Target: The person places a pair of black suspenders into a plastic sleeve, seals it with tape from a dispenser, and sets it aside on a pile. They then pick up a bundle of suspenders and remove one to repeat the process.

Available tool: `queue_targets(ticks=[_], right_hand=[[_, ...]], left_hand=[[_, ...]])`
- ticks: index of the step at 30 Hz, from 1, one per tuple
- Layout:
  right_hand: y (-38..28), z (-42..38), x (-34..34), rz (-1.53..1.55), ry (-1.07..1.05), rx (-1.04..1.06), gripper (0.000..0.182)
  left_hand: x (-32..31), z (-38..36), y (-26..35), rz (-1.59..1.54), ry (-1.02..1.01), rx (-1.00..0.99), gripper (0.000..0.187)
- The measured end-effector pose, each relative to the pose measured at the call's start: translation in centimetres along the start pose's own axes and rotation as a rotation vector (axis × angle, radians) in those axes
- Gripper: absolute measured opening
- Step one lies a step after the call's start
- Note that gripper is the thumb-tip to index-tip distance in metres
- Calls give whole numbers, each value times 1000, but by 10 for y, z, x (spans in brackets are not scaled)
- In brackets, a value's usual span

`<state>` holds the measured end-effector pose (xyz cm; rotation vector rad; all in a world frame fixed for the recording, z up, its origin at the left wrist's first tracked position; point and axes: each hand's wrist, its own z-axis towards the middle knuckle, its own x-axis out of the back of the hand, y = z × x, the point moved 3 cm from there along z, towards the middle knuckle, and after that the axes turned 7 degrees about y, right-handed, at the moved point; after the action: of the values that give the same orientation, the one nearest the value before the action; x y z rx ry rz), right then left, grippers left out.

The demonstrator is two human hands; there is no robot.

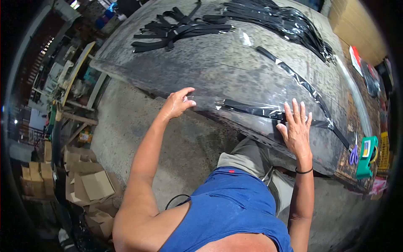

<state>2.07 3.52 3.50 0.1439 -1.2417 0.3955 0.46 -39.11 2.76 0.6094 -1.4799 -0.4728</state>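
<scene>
A pair of black suspenders (247, 108) lies along the table's near edge, partly inside a clear plastic sleeve (204, 101). Its metal clips point toward my left hand (178, 103), whose thumb and fingers curl around the sleeve's left end. My right hand (297, 129) rests flat on the sleeve and strap, fingers spread, hiding part of them. Beyond it, the straps meet at a joint (331, 125). From there one black strap (300, 80), with shiny plastic along it, curves toward the back, and a short strap (342, 137) runs to the right.
Black suspenders (174, 31) lie heaped at the back left; a plastic-wrapped pile (277, 21) is at the back right. Purple-handled scissors (354, 155), a green tape dispenser (366, 157) and clear sleeves (357, 94) line the right side. Cardboard boxes (94, 182) stand on the floor.
</scene>
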Motion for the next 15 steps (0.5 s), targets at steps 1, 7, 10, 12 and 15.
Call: queue_targets(ticks=[1,7,10,12,15], right_hand=[[-11,6,-1,16,-8,38,66],[-60,25,-10,122,-29,210,70],[-81,31,-12,136,-62,245,70],[-94,34,-15,174,-78,308,69],[-114,38,-20,192,-77,347,69]], left_hand=[[1,0,-19,-81,86,45,62],[-39,-50,-64,-966,475,584,55],[-72,-57,-49,-1144,306,549,45],[-72,-47,-39,-1186,321,498,40],[-57,-26,-28,-1068,433,399,28]])
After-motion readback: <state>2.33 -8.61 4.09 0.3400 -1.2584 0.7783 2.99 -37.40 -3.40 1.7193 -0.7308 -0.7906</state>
